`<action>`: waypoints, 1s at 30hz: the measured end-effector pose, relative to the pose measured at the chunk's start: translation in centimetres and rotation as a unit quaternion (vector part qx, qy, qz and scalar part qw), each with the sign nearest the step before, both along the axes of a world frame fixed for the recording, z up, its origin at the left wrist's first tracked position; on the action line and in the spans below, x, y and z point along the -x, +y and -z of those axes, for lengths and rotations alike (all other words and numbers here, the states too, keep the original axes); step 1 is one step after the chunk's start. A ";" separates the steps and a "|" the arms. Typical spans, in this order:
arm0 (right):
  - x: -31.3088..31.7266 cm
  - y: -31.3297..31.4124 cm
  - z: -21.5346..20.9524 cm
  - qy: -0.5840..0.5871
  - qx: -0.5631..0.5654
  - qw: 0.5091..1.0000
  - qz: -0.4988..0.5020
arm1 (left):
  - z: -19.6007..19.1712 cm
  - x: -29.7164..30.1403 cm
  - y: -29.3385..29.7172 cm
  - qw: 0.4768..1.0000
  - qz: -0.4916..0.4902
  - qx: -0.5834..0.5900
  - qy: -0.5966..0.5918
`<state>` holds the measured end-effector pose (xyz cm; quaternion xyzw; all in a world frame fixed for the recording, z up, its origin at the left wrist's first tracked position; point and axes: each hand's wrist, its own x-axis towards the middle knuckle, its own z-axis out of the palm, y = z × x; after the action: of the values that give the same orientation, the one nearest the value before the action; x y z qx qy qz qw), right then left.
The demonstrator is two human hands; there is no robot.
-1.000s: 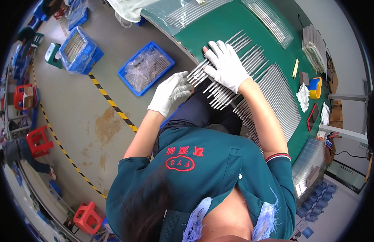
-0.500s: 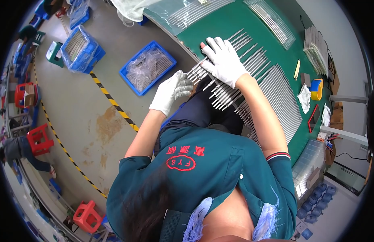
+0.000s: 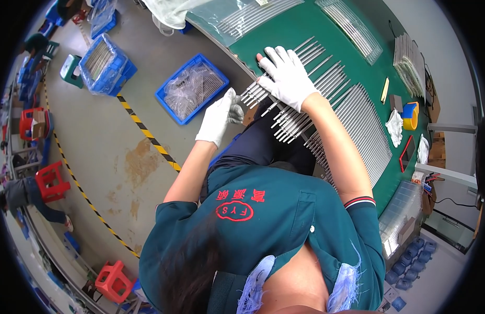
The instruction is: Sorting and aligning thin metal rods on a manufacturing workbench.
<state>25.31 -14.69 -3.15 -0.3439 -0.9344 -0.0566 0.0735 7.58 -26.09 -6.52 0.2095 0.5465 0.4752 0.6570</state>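
My right hand, in a white glove with one bare fingertip showing, lies palm down across a group of thin metal rods. Its fingers are spread. Past the table edge, my left hand, also gloved in white, is beside the stepped ends of the leftmost rods. Its fingers are curled in, and whatever they may pinch is hidden. A wider fan of similar rods lies under and to the right of my right forearm. Several rod ends stick out over the near edge above my lap.
Bagged rods lie at the green table's far side. A yellow-handled cutter, a yellow and blue tape roll and a white cloth are on the right. A blue crate with plastic-wrapped rods is on the floor at left.
My left hand's fingers have curled in more, and it has turned slightly by the rod ends. My right hand has shifted a little left over the rods.
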 end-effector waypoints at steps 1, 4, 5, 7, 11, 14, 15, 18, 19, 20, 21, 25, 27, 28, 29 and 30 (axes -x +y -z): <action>0.1 0.1 0.0 -0.003 0.008 1.000 0.003 | -0.1 0.0 0.2 1.000 0.001 0.000 0.000; 0.1 0.0 0.1 -0.023 0.019 0.999 0.025 | -0.5 -0.1 0.7 0.998 0.004 -0.023 0.058; 0.0 0.0 0.0 -0.023 0.018 0.999 0.026 | -0.7 -0.3 0.9 0.995 0.012 -0.041 0.092; -0.3 -0.3 -0.1 -0.029 0.024 0.999 0.026 | -0.7 -0.3 1.0 0.990 0.020 -0.059 0.126; -1.2 -1.2 0.1 -0.007 -0.006 1.000 0.022 | -1.2 -0.2 1.3 0.962 0.095 -0.066 0.248; -1.1 -1.2 0.1 0.000 -0.017 1.000 0.027 | -1.7 -0.3 1.5 0.934 0.124 -0.072 0.326; -1.0 -1.2 0.0 0.000 -0.017 0.999 0.027 | -1.8 -0.3 1.5 0.916 0.131 -0.086 0.369; -0.2 -1.3 -1.6 0.029 -0.008 0.999 -0.041 | -2.5 -0.2 1.5 0.873 0.105 -0.129 0.458; 0.0 -1.3 -1.9 0.044 -0.005 0.997 -0.067 | -2.4 -0.2 1.5 0.873 0.105 -0.130 0.459; 0.2 -1.2 -1.4 0.092 -0.045 0.990 -0.097 | -2.1 -0.2 1.4 0.863 0.070 -0.175 0.469; 0.5 -1.0 -1.5 0.092 -0.046 0.990 -0.097 | -2.0 -0.3 1.3 0.850 0.035 -0.219 0.478; 1.1 -0.8 -3.4 0.102 0.061 0.991 -0.056 | -4.1 -0.2 0.9 0.940 0.008 -0.132 0.314; 0.4 -0.7 -2.9 0.164 0.017 0.981 -0.107 | -2.5 0.8 0.9 0.953 -0.028 -0.157 0.257; 0.3 -0.9 -3.1 0.156 0.035 0.981 -0.107 | -1.9 1.1 0.7 0.953 -0.030 -0.156 0.257; 0.2 -1.0 -3.5 0.156 0.036 0.981 -0.109 | -1.4 1.3 0.5 0.970 -0.019 -0.121 0.211; 0.0 -1.1 -4.0 0.111 0.067 0.982 -0.137 | -0.9 1.5 0.3 0.983 -0.009 -0.086 0.164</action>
<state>25.32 -15.76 0.86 -0.2205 -0.9605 0.0557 0.1605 6.08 -25.75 -5.60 0.3349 0.6058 0.4853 0.5341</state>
